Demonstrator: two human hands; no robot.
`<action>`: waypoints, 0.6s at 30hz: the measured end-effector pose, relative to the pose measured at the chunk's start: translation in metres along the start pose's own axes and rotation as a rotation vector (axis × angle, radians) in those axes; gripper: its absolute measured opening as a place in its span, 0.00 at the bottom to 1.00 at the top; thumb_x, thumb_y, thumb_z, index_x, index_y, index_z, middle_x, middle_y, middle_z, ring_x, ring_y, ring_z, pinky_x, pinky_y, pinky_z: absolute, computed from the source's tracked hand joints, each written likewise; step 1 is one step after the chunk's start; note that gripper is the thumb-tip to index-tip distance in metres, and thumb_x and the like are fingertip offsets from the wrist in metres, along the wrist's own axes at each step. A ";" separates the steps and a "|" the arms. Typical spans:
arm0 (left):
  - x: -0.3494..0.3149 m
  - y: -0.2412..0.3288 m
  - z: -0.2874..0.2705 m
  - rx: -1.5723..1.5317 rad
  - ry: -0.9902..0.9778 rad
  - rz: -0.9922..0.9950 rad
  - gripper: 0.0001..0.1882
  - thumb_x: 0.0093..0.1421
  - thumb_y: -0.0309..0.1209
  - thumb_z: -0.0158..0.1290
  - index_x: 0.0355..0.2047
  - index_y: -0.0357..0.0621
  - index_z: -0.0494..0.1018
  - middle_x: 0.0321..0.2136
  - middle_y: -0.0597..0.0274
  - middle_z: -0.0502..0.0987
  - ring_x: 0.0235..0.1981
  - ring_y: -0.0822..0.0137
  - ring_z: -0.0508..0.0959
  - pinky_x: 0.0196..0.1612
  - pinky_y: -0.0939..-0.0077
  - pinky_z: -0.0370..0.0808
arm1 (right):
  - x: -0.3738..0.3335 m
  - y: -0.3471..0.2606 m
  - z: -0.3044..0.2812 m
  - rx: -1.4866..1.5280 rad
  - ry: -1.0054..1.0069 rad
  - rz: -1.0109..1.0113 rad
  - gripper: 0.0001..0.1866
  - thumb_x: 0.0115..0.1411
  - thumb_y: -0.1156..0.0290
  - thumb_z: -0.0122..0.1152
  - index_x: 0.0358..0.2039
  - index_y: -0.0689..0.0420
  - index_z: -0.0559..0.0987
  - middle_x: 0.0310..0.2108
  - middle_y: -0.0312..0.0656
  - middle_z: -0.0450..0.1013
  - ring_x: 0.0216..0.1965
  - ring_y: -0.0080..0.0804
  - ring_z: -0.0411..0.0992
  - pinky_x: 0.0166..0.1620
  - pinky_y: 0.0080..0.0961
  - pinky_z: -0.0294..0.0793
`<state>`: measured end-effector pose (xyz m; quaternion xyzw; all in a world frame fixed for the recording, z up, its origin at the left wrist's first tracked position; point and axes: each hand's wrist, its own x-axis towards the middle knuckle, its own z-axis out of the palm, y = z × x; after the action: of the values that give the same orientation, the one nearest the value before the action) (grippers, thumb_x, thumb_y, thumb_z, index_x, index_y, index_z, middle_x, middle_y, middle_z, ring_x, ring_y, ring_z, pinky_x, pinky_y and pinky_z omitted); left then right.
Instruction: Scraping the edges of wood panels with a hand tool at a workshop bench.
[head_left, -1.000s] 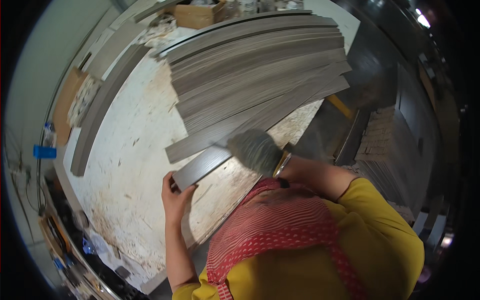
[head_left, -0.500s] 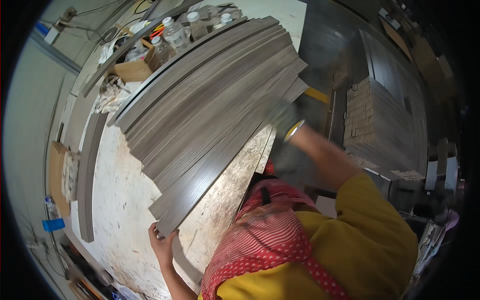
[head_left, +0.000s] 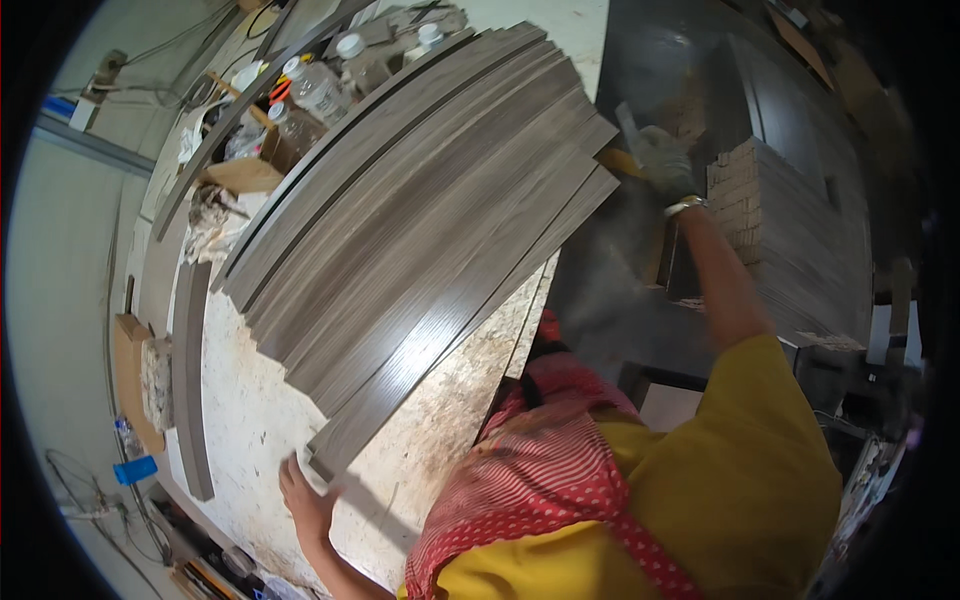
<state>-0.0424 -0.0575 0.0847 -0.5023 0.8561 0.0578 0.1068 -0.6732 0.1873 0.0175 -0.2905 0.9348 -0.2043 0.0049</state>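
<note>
A fan of overlapping grey wood-grain planks (head_left: 420,220) lies across the white worktable (head_left: 250,400). My bare left hand (head_left: 308,500) is open on the table beside the near end of the closest plank (head_left: 370,420), fingers spread and apart from it. My right hand (head_left: 664,160), in a pale work glove, is beyond the planks' right ends, past the table edge. Its fingers look closed around a pale, flat strip (head_left: 627,125), too blurred to name. Close to that hand a yellow piece (head_left: 620,162) shows by the plank ends; whether it is held is unclear.
A tall stack of similar planks (head_left: 800,210) stands at the right, off the table. Clear bottles (head_left: 315,90) and a cardboard box (head_left: 245,175) crowd the back left. A narrow grey strip (head_left: 190,390) lies along the left side, near a blue object (head_left: 135,470).
My right hand has swung right and away from me, off the planks. My left hand has come off the closest plank's end and drawn slightly back. The closest planks now lie more closely together.
</note>
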 end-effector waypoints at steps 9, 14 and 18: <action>0.101 0.207 0.034 -0.283 0.181 0.607 0.32 0.48 0.48 0.60 0.47 0.38 0.67 0.46 0.51 0.68 0.50 0.51 0.68 0.51 0.55 0.65 | -0.044 0.028 0.044 0.004 0.224 -0.395 0.21 0.54 0.75 0.55 0.50 0.59 0.73 0.47 0.48 0.70 0.46 0.44 0.71 0.46 0.34 0.72; 0.097 0.186 0.040 -0.428 0.234 0.663 0.31 0.48 0.44 0.61 0.46 0.39 0.66 0.41 0.50 0.71 0.43 0.51 0.73 0.43 0.61 0.72 | -0.051 0.035 0.052 0.489 0.213 -0.153 0.16 0.60 0.72 0.53 0.48 0.61 0.74 0.41 0.42 0.72 0.36 0.31 0.72 0.37 0.25 0.72; 0.077 0.116 -0.014 -0.443 0.307 0.495 0.30 0.48 0.43 0.62 0.46 0.39 0.66 0.38 0.49 0.72 0.40 0.50 0.74 0.41 0.60 0.72 | -0.066 0.024 0.045 0.780 0.131 0.067 0.17 0.64 0.65 0.52 0.47 0.64 0.73 0.38 0.38 0.71 0.37 0.23 0.69 0.39 0.23 0.68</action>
<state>-0.1823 -0.0691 0.0784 -0.2935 0.9246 0.1900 -0.1516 -0.6256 0.2240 -0.0406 -0.2227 0.7943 -0.5618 0.0618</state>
